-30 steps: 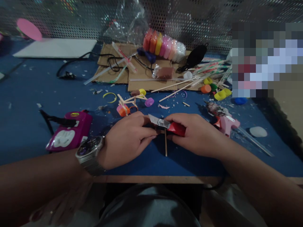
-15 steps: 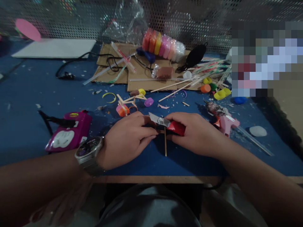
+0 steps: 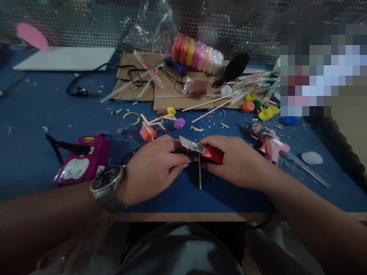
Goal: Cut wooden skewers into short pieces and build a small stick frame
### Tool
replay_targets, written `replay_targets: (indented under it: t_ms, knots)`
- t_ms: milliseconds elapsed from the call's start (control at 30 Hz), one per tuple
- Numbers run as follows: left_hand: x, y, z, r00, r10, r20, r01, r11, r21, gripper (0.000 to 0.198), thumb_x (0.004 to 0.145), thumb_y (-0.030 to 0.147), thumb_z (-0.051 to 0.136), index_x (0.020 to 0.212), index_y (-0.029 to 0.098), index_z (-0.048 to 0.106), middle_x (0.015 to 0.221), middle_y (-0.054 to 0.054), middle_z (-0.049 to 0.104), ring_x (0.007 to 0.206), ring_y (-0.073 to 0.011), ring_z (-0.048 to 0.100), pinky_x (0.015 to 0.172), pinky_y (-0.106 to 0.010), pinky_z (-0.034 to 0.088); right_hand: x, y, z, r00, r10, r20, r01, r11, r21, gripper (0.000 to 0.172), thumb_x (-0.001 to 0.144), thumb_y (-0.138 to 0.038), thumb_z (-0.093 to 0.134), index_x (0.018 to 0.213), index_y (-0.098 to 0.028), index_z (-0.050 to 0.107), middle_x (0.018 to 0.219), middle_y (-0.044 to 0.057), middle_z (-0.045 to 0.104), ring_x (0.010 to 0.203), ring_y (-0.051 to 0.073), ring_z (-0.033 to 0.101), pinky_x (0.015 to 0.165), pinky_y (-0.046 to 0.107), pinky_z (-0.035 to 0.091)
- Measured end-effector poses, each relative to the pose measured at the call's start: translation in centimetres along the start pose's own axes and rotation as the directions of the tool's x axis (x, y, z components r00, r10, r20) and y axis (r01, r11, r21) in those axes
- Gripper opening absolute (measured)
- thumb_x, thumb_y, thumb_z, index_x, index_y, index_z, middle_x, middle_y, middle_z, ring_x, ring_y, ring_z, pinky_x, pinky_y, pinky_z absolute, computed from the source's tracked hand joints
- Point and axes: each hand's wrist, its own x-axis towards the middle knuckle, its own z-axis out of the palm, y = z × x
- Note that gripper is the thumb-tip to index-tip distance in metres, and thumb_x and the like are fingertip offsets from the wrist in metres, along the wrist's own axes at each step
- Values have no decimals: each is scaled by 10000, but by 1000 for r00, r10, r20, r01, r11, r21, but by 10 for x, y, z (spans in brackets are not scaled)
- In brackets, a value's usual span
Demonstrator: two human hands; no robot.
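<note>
My right hand [image 3: 233, 160] is closed around a red utility knife [image 3: 212, 154], its blade extended and pointing left. Below the blade a thin wooden stick [image 3: 200, 175] points toward the table's front edge, crossed near its top by another short piece. My left hand [image 3: 159, 168], with a watch [image 3: 109, 183] on its wrist, pinches that crossing piece at its left end. The fingertips partly hide where the sticks meet. Just beyond my left hand lies a small frame of sticks [image 3: 156, 121] with an orange cap [image 3: 148, 133] and a purple cap [image 3: 179, 123].
A pink glue gun [image 3: 273, 149] with a clear glue stick lies at right. A magenta power box [image 3: 83, 160] with a black plug sits at left. Behind are cardboard sheets [image 3: 169, 103], wrapped coloured clay blocks [image 3: 196, 55], skewers [image 3: 210, 109], bottle caps [image 3: 268, 113] and a white board [image 3: 67, 58].
Both hands, the knife and the sticks hold nearly the same positions. The whole view has shifted very slightly.
</note>
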Motion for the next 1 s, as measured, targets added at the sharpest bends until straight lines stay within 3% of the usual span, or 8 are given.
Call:
replay_targets:
  t_ms: [267,400,700,1000]
  knots:
    - [1,2,-3,999,-38,17,37,999,13,168,1049,219,650,1164,209,772,1091,-74,749,995,-270,656,842,-417,528,0,0,0,1000,-12,-1,12,1000,-7,284,896,-230,733,1178,-253,760,1129,37,827,999,247,754,849,322,512]
    - [2,4,-4,994,-99,35,97,993,60,117,1018,264,701,1065,159,721,1020,-86,718,957,-277,648,804,-408,517,1,1,0,1000,-1,9,1,1000,9,325,858,-170,729,1172,-248,761,1111,21,830,986,234,752,841,306,504]
    - [2,3,-4,995,-90,35,90,996,-3,77,1000,211,714,927,203,689,943,-47,686,903,-244,622,758,-368,463,0,1,0,1000,-2,-2,2,1000,0,382,841,-155,738,1211,-249,763,1149,34,834,1019,245,759,871,312,526]
    - [4,4,-5,994,-91,60,91,996,-7,71,1011,214,672,941,214,681,1023,-34,764,942,-246,644,856,-400,488,-1,4,-13,999,27,-45,-25,999,34,343,889,-321,769,1221,-240,740,1102,28,823,942,239,751,845,340,552]
